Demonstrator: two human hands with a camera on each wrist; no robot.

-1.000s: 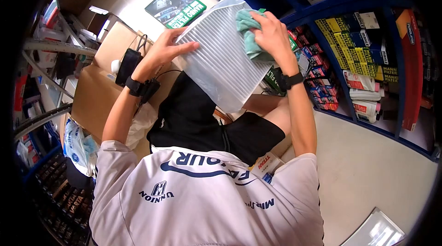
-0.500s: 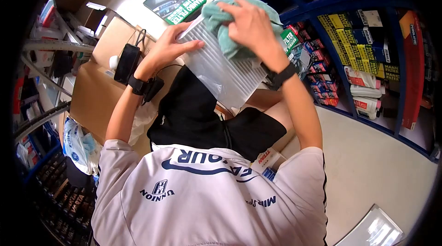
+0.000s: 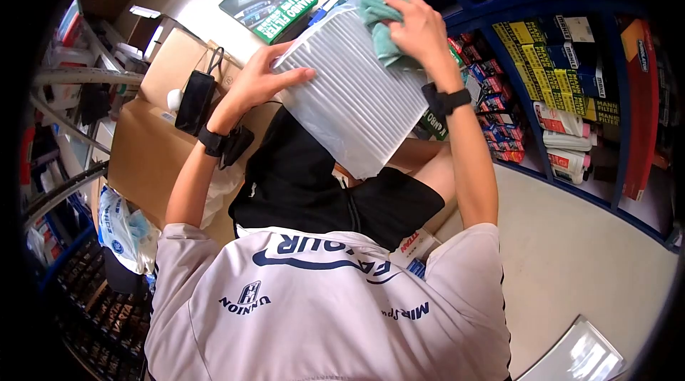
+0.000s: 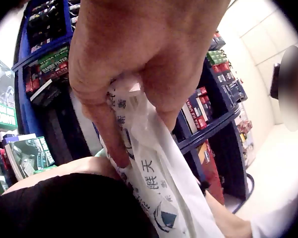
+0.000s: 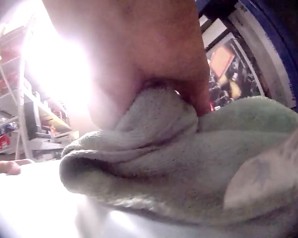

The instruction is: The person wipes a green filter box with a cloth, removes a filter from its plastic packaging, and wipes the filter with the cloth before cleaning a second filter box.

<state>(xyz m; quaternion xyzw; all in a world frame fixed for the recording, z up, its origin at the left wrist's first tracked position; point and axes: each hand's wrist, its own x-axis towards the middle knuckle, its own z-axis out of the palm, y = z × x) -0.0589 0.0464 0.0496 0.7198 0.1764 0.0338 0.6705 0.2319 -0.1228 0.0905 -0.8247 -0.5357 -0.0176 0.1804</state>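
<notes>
A white pleated air filter point(image 3: 357, 95) in a clear plastic wrapper lies tilted above the lap. My left hand point(image 3: 265, 83) grips its left edge, thumb on the upper face and fingers around the side. Dark printed characters run along the wrapper's side point(image 4: 161, 181) in the left wrist view. At the filter's far right corner, my right hand point(image 3: 422, 35) holds a bunched green cloth point(image 3: 379, 33) against the wrapped face. Folds of that cloth point(image 5: 159, 144) fill much of the right wrist view, gathered under the fingers, and cover part of the filter.
A green-and-dark filter box point(image 3: 270, 3) lies beyond the left hand. An open cardboard box point(image 3: 146, 156) stands at the left, with a black phone-like device point(image 3: 195, 103) by it. Blue shelves point(image 3: 528, 138) packed with boxed parts rise close on the right.
The right hand swept the cloth leftward across the filter, then back to the far right corner, uncovering the pleats. The left hand keeps its grip on the edge.
</notes>
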